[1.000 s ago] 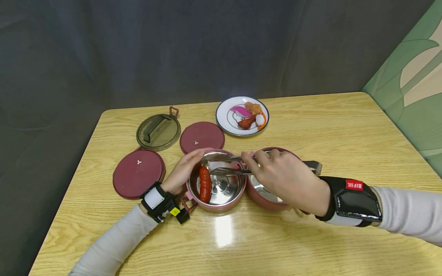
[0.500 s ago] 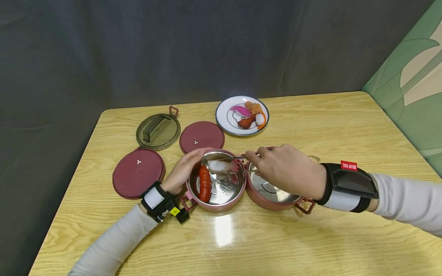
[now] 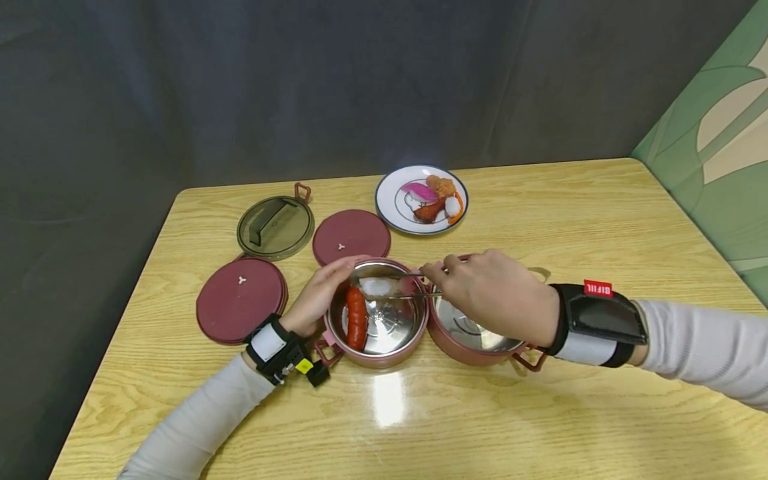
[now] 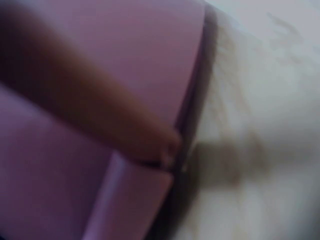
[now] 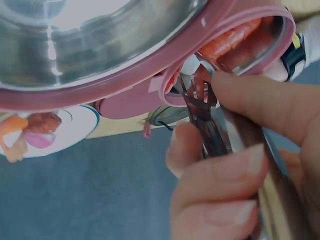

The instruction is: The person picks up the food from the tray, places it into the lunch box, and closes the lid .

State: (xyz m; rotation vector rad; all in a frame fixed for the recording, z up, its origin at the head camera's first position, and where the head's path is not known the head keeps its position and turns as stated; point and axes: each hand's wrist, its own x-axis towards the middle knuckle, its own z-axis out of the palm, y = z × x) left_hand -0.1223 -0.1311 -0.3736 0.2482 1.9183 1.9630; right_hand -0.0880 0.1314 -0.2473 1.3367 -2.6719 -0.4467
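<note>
Two pink pots with steel insides stand side by side in the head view. My left hand (image 3: 319,297) lies along the outer side of the left pot (image 3: 378,361), fingers straight toward its far rim. My right hand (image 3: 501,297), above the right pot (image 3: 465,352), grips metal tongs (image 5: 207,127) that reach into the left pot. Between the tongs' arms lies a white food piece (image 3: 375,287) with a reddish end. A red sausage (image 3: 357,320) lies at the left pot's left wall. Pink pot wall (image 4: 150,50) and a reddish handle (image 4: 90,95) fill the blurred left wrist view.
Behind the pots stands a white plate (image 3: 390,213) bearing several food pieces. Dark red lids (image 3: 351,237) lie behind and left of the left pot, near a see-through lid (image 3: 291,240) with a handle. A dark curtain (image 3: 360,87) hangs behind the wooden table (image 3: 480,427).
My right hand has turned and shifted slightly, bringing the tongs from broadside to edge-on, with an arm on either side of the white piece. My left hand stays at the left pot.
</note>
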